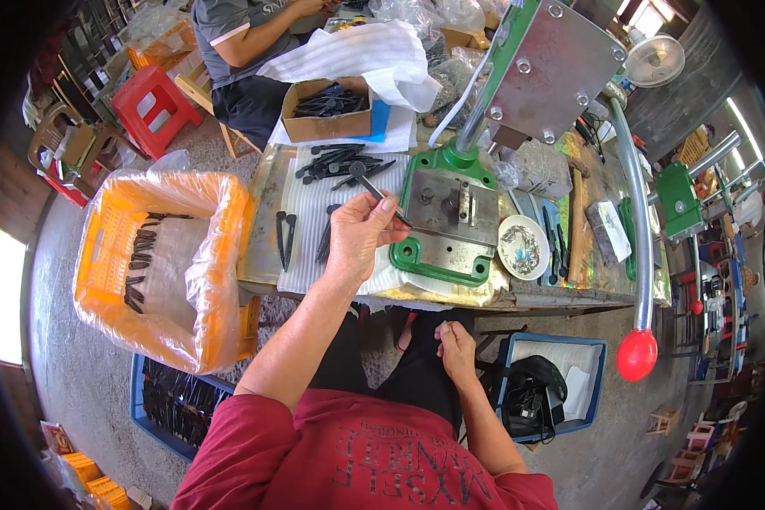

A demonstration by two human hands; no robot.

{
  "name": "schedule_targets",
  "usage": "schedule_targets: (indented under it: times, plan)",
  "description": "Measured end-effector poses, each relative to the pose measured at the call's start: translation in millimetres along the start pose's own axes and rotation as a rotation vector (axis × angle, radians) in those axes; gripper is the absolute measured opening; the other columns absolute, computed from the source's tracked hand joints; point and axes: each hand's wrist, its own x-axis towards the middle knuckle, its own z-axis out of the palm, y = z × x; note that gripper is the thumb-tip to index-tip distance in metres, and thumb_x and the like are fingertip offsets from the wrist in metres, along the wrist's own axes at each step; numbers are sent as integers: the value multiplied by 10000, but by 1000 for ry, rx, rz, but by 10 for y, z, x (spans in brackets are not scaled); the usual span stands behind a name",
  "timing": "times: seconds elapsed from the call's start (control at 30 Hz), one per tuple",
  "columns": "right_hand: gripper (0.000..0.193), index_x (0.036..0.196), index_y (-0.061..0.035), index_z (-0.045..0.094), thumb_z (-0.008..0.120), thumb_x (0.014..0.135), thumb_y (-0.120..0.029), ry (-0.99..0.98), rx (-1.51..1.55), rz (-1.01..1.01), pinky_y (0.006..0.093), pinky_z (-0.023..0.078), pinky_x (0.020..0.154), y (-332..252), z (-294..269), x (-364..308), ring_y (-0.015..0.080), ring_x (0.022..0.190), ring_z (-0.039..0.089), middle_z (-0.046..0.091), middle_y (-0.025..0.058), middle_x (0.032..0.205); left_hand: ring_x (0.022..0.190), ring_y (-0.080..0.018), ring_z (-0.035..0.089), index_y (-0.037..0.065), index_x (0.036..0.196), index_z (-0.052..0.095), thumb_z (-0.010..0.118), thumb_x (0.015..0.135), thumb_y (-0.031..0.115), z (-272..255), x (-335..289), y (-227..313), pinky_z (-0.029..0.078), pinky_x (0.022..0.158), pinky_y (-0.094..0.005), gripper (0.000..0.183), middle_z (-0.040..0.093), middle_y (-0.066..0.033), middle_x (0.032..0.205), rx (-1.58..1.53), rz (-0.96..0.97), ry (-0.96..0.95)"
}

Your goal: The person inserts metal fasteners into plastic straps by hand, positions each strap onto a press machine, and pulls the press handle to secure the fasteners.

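My left hand [359,236] is closed on a long black part with a round flat head [359,172], pinched between thumb and fingers. The part slants beside the press base [449,223], a green frame with a steel block and pins on top. Over my lap, my right hand [456,350] has its fingers curled together; whatever it holds, if anything, is hidden. A pile of similar black parts [336,163] lies on white foam sheet behind my left hand. Two more black parts [286,238] lie to its left, and others are partly covered by the hand.
A cardboard box [327,127] of black parts stands behind the pile. An orange crate [166,183] lined with clear plastic stands left. The press lever with red knob [637,355] hangs right. A white bowl [523,247] holds small metal pieces. A co-worker [246,51] sits across.
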Motion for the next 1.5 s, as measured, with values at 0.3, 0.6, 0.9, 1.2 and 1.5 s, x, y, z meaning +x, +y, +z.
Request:
schedule_targets:
  times: [0.3,0.6,0.9,1.2,1.5]
  plan:
    - [238,735,-6,508,435,859,-195,20,-14,-25,194,338,389,48,13,9,60,435,422,500,32,642,584,-121,569,12,789,536,584,784,168,-82,-33,28,495,524,-227,163,551,-47,688,34,-4,46]
    - [251,715,10,515,446,845,-193,49,-51,-43,233,382,396,82,9,25,90,427,467,521,49,590,577,-111,566,10,778,534,582,786,161,-206,-69,23,492,517,-219,158,549,-43,681,89,35,80]
    - [249,712,5,515,448,843,-196,69,-74,-42,237,374,393,64,25,20,94,423,465,514,52,587,558,-90,546,2,817,549,583,782,140,-334,-71,90,481,509,-206,146,552,-28,675,203,64,111]
    - [263,705,5,515,448,847,-206,74,-100,-79,236,364,391,86,17,21,91,412,454,499,47,568,524,-112,527,1,849,571,592,735,108,-634,-106,262,435,500,-242,158,563,-52,616,1165,235,78]
    - [264,702,5,515,447,848,-205,85,-98,-81,239,357,387,120,27,22,93,409,453,491,51,562,768,-331,552,16,863,502,572,722,173,-515,-144,73,424,660,-415,222,571,-164,788,1705,110,-34]
